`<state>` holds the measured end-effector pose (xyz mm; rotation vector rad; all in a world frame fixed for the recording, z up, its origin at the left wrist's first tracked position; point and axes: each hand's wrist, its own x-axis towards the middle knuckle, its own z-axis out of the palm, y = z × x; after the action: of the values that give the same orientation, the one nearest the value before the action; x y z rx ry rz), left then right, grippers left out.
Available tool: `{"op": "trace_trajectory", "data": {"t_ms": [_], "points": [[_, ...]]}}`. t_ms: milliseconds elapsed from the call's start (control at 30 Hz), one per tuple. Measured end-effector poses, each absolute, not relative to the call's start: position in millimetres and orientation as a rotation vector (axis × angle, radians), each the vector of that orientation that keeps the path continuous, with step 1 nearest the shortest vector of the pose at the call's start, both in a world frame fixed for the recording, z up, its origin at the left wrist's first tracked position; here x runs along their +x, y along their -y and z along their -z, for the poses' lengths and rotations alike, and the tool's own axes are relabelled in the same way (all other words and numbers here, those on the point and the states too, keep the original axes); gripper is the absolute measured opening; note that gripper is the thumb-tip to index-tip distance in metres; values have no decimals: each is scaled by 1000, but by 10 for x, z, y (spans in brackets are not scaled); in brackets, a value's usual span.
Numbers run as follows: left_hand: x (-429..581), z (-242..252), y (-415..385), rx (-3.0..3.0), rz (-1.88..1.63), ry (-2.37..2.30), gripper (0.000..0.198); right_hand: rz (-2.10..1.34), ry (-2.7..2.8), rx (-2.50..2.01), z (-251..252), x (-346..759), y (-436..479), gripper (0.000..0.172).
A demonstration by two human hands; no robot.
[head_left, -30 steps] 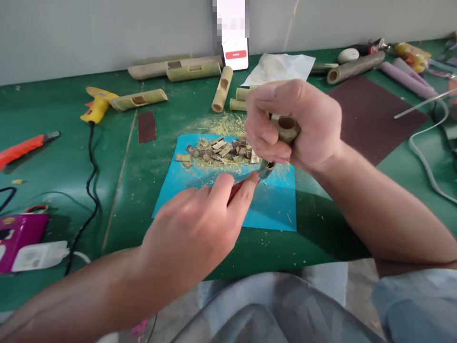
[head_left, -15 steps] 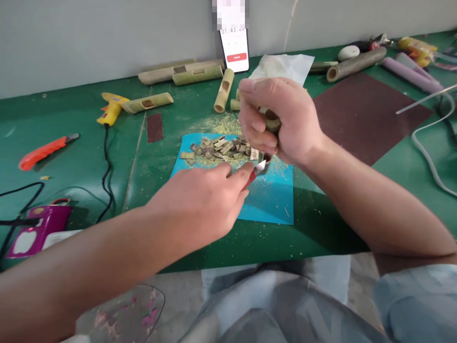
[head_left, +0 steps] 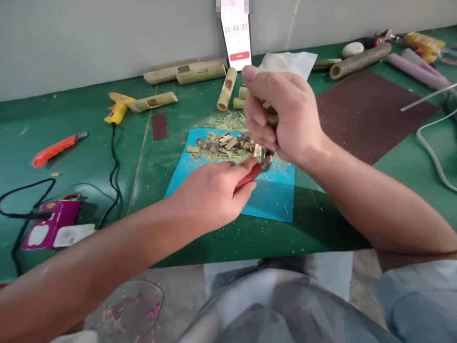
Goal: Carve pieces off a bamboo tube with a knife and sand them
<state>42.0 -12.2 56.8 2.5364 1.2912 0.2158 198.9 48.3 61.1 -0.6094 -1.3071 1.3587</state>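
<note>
My left hand (head_left: 214, 193) is closed round the red handle of a knife (head_left: 249, 178). The knife's metal end meets the lower end of a bamboo piece (head_left: 273, 120), and its tip is hidden there. My right hand (head_left: 291, 112) wraps round this bamboo piece and holds it upright, so that most of it is hidden by the fingers. Below and behind the hands, a blue sheet (head_left: 273, 200) lies on the green table. Bamboo chips (head_left: 228, 143) and fine shavings are heaped on the sheet.
Several cut bamboo tubes (head_left: 226, 90) lie toward the wall, near an upright phone (head_left: 237, 43) with a running timer. A yellow glue gun (head_left: 119, 107), an orange utility knife (head_left: 57, 150) and a purple device (head_left: 53, 224) are at left. Brown sandpaper (head_left: 371, 114) lies at right.
My left hand has turned the knife, so more red handle shows and its blade has gone against the bamboo's lower end. The right hand keeps its grip. The view has shifted slightly.
</note>
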Motion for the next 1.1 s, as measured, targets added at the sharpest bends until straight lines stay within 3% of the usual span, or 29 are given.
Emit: {"op": "trace_trajectory", "data": {"t_ms": [433,633,867,1100], "points": [[465,-375,126,2183,-486,-1247,35,-1255,1317,-695,-578,1975,-473,62],[457,-432,65,1854,-446,-1241,37,-1267,1299,-712,-556,1973,-476,60],[322,-665,122,2339,-278,-1311,46,-1278,1253,-668,-600,1978,-461,52],[285,-655,77,2428,-299,-1266,35,-1275,1308,-692,-597,1997,-468,50]]}}
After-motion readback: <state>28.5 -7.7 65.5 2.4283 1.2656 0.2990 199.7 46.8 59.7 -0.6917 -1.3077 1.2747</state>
